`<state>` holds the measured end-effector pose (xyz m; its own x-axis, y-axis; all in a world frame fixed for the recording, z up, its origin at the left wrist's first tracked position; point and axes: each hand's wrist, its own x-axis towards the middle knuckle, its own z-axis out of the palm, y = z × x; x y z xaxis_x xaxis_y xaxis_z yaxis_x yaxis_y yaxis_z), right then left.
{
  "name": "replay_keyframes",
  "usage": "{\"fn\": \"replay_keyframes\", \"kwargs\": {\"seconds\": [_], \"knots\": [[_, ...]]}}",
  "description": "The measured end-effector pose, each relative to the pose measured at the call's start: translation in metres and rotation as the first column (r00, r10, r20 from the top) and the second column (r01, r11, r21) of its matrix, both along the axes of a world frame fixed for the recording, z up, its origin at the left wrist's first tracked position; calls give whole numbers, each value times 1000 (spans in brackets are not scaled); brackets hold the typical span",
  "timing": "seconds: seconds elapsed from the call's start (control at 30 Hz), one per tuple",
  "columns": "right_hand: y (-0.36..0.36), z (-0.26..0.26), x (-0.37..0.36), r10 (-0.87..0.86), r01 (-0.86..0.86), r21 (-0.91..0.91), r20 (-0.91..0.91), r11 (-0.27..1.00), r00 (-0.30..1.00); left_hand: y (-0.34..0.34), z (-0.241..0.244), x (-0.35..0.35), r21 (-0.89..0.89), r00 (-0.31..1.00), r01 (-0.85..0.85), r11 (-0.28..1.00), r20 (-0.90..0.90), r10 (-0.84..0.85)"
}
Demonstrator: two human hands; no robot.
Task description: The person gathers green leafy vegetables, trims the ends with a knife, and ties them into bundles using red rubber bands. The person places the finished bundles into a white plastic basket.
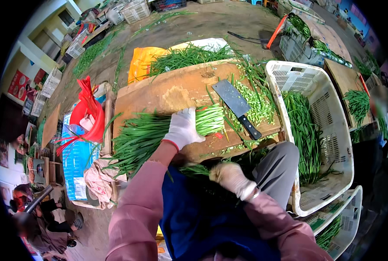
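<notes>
My left hand (185,128), in a white glove, is closed around a bundle of garlic chives (141,130) lying on the wooden board (138,98). The bundle's pale cut stem ends (215,120) point right, and bits of red tie show near them. Just right of these ends lies a cleaver (232,98) with a black handle, untouched, beside a heap of chopped stem pieces (257,101). My right hand (232,178), also gloved, is blurred over my lap, below the board's near edge. Its fingers look curled, but whether they hold anything is unclear.
Right of the board stands a white plastic crate (336,156) with chives (301,140) inside. A red bucket (94,122) holding red ties sits at left, near a crumpled cloth (99,179). Loose greens (190,57) lie beyond the board. People sit at lower left.
</notes>
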<state>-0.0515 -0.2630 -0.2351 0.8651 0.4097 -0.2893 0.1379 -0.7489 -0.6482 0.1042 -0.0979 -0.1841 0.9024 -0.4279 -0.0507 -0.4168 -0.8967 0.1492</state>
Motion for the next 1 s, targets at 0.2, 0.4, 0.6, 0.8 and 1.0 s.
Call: {"fn": "replay_keyframes", "kwargs": {"seconds": [0.2,0.4,0.6,0.8,1.0], "knots": [[-20,40,32,-413,338,239,479,910,774,12,-3,1,36,999,17,999,35,-18],[-5,31,110,-468,499,148,638,854,612,1,5,5,30,998,61,998,10,-61],[-36,44,78,-671,535,573,35,621,741,5,5,7,12,995,80,997,54,-81],[-25,60,68,-478,404,274,645,873,596,10,5,10,32,994,89,996,55,-90],[-20,49,126,-238,342,13,742,940,627,3,17,12,27,987,164,986,-8,-163]]}}
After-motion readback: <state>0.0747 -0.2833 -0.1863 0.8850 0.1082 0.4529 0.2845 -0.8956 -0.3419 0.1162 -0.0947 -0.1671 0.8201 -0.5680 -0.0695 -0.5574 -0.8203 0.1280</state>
